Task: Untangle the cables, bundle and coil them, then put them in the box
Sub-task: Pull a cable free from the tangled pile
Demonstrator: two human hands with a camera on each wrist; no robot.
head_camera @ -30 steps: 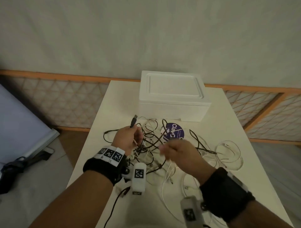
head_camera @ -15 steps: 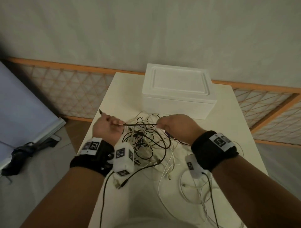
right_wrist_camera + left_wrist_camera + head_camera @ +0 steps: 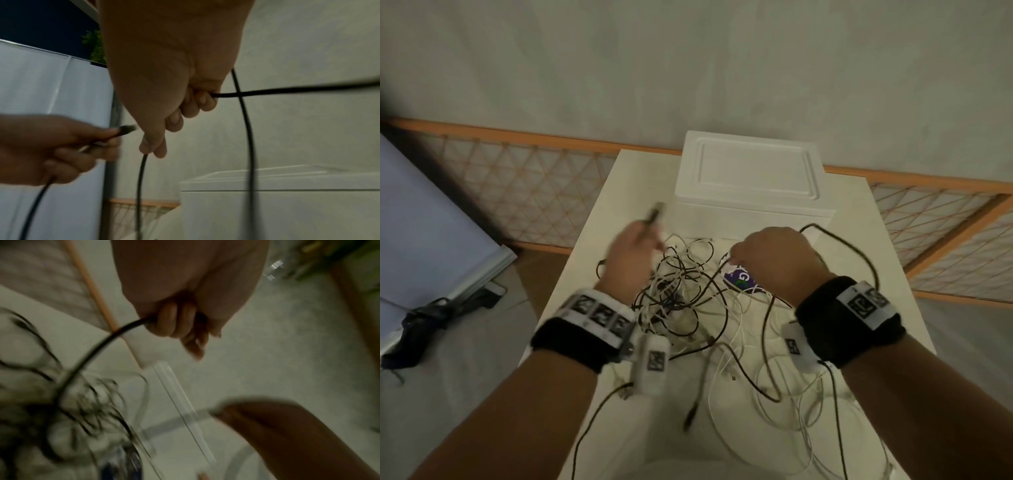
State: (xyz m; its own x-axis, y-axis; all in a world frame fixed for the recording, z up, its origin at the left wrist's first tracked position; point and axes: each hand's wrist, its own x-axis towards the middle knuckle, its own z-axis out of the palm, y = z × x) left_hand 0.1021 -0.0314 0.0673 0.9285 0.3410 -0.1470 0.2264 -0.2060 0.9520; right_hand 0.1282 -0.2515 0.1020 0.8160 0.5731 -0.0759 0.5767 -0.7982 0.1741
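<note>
A tangle of black and white cables lies on the cream table between my hands. My left hand grips a black cable just below its USB plug, which sticks up and is blurred. My right hand holds the black cable in curled fingers. A loop of that cable arcs out past my right wrist. The white foam box stands shut at the far side of the table, just beyond both hands.
A purple round sticker lies under the cables below my right hand. Loose white cables spread over the near right of the table. An orange lattice screen runs behind the table, and a dark bag lies on the floor at left.
The black cable was stretched straight between my hands; now it bows out in a loop to the right of my right hand. My left hand has swung the plug upward.
</note>
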